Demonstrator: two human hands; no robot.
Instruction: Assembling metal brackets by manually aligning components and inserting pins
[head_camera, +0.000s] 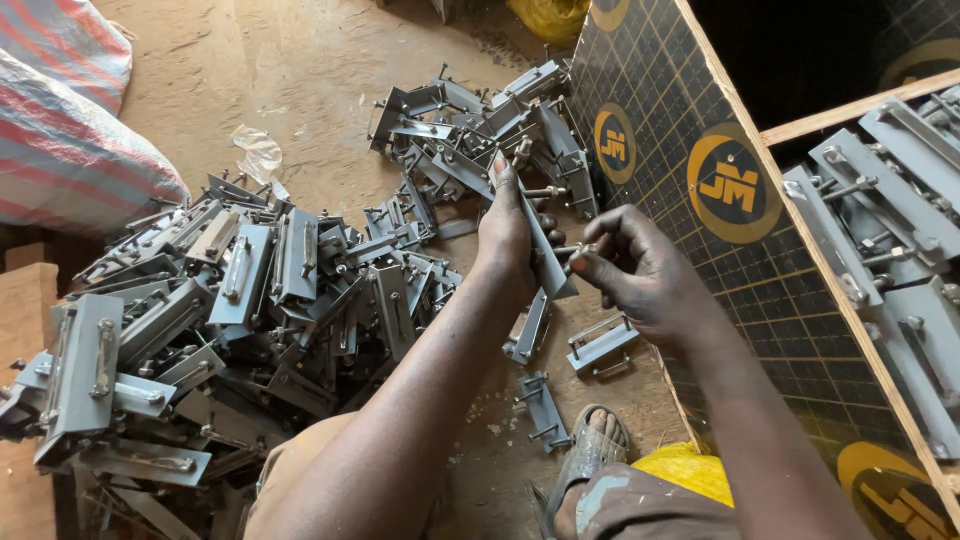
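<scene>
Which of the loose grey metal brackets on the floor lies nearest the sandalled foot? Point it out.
The small grey bracket lying alone on the dirt floor, just left of the sandalled foot. The other loose brackets lie further up, under the hands.

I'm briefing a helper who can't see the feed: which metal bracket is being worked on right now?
Start at the dark gridded board leaning on the right. Just left of it two hands meet above the dirt floor. The left hand holds one grey bracket upright, lifted clear of the piles, while the right hand pinches a bolt against it.
</scene>
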